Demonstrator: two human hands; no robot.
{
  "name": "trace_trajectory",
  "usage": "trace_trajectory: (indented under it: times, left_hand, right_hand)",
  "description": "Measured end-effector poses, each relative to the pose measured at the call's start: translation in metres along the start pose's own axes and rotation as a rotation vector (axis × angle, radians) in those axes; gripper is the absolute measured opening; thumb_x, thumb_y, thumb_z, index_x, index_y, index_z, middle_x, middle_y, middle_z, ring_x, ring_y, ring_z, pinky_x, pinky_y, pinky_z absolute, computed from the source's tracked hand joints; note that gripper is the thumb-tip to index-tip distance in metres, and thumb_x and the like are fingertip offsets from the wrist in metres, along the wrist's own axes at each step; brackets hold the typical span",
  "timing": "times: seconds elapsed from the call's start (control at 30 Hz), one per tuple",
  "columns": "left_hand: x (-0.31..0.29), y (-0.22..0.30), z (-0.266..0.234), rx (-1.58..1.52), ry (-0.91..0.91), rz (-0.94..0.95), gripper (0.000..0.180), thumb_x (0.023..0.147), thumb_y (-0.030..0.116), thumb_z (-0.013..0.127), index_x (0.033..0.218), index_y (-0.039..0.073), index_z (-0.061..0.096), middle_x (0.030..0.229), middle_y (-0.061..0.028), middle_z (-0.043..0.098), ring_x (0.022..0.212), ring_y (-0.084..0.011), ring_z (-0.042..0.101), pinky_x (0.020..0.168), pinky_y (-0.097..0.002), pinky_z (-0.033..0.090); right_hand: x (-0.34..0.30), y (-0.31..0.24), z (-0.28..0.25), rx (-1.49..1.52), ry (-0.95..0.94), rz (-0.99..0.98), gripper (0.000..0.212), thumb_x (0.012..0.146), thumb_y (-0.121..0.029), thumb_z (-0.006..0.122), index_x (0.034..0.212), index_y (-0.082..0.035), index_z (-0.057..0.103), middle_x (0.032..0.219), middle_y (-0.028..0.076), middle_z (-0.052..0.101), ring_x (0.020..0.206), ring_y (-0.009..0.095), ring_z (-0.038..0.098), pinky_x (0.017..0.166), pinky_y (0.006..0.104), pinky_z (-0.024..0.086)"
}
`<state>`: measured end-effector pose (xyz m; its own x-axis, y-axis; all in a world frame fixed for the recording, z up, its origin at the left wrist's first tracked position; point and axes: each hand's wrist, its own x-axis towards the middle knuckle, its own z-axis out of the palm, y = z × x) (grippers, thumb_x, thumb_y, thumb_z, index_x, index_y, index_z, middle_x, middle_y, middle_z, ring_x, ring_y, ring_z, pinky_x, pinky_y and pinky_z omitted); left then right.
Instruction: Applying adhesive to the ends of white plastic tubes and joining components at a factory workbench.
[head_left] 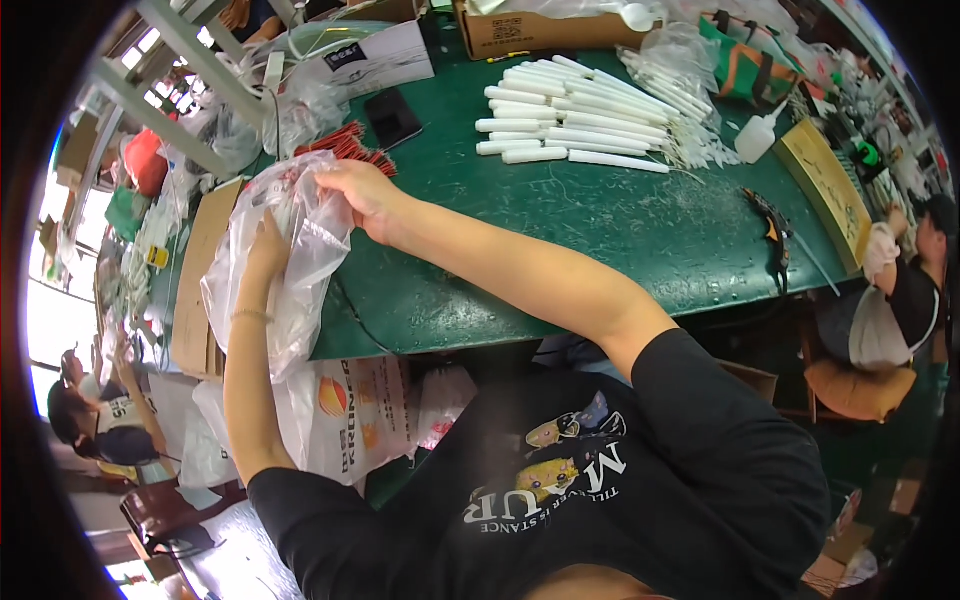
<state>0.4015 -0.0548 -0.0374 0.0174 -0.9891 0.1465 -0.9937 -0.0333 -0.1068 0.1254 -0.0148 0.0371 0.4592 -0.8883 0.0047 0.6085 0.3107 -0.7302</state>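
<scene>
A clear plastic bag (305,310) hangs over the left front part of the green table (480,270). My right hand (362,195) pinches the bag near its upper right side, fingers closed on the film. My left hand (266,248) reaches up among the bag's folds, its fingers mostly hidden by the plastic; whether it is inside or against the outside I cannot tell. Some reddish content shows faintly through the film at the top. Just beyond my right hand lies a bundle of red wires (350,148), with a dark phone (393,118) behind it.
White stick-shaped pieces (580,110) with thin leads lie piled at the back. A squeeze bottle (757,138), a yellow box (825,190) and a black-orange tool (775,235) are on the right. Cardboard (200,270) borders the left; a printed bag (360,410) hangs below the edge. Other people sit both sides.
</scene>
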Motion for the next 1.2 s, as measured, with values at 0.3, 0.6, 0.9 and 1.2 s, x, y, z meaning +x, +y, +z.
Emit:
trace_trajectory:
  times: [0.3, 0.6, 0.9, 1.2]
  left_hand:
    - [-0.02, -0.004, -0.02, 0.079, -0.119, -0.022, 0.064, 0.094, 0.036, 0.043, 0.146, 0.004, 0.022, 0.144, -0.0178, 0.039, 0.125, -0.0379, 0.045, 0.104, -0.0505, 0.034]
    - [-0.016, -0.066, 0.01, 0.029, 0.062, 0.166, 0.058, 0.094, 0.03, 0.045, 0.142, 0.002, 0.028, 0.137, -0.0212, 0.046, 0.115, -0.041, 0.052, 0.099, -0.0497, 0.04]
    - [-0.074, 0.183, -0.189, -0.577, 0.375, 0.32, 0.026, 0.088, 0.01, 0.055, 0.112, 0.007, 0.064, 0.105, -0.014, 0.067, 0.095, -0.0289, 0.065, 0.083, -0.0345, 0.05]
    - [-0.025, 0.356, -0.057, -0.5, 0.456, 0.59, 0.038, 0.079, 0.032, 0.072, 0.104, 0.005, 0.063, 0.106, -0.0154, 0.059, 0.102, -0.0338, 0.055, 0.087, -0.041, 0.046]
  right_hand:
    - [-0.022, -0.002, -0.014, -0.137, 0.004, -0.059, 0.029, 0.089, -0.018, 0.058, 0.113, -0.004, 0.058, 0.097, 0.005, 0.063, 0.08, 0.014, 0.062, 0.065, 0.0295, 0.052]
    - [-0.117, -0.048, -0.129, -1.153, 0.019, -0.392, 0.03, 0.09, -0.024, 0.06, 0.113, -0.005, 0.061, 0.103, 0.008, 0.064, 0.091, 0.017, 0.062, 0.081, 0.0303, 0.049]
    - [-0.228, -0.151, -0.261, -1.991, 0.435, -0.667, 0.021, 0.083, -0.015, 0.064, 0.101, -0.005, 0.062, 0.104, 0.01, 0.062, 0.101, 0.029, 0.057, 0.086, 0.0385, 0.045]
    - [-0.196, -0.149, -0.256, -2.25, 0.537, -0.653, 0.035, 0.078, -0.028, 0.07, 0.102, -0.005, 0.06, 0.102, 0.009, 0.056, 0.099, 0.028, 0.052, 0.085, 0.0395, 0.042]
